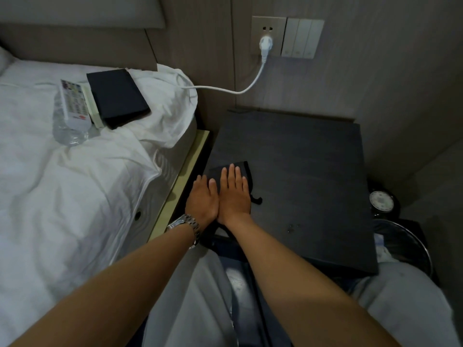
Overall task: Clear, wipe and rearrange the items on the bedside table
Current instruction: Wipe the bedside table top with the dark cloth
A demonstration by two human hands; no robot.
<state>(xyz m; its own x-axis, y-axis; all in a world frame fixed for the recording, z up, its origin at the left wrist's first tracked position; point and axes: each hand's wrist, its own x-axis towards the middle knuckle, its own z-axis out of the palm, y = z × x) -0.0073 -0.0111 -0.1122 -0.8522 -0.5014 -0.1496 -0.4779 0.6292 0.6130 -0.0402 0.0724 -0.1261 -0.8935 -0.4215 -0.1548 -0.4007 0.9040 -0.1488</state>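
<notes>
The dark bedside table [300,156] stands beside the bed. A dark cloth [217,172] lies flat at its near left corner. My left hand [202,200], with a metal watch on the wrist, and my right hand [235,194] rest side by side, palms down, fingers extended, pressing on the cloth. On the white bed lie a clear water bottle [65,128], a white remote control [74,103] on top of it, and a black book [116,97].
A white cable [225,90] runs from a wall socket plug [265,43] onto the bed. Light switches [302,38] sit beside the socket. A round bin [403,244] and a small round object [382,201] stand right of the table. A few droplets [292,227] mark the tabletop.
</notes>
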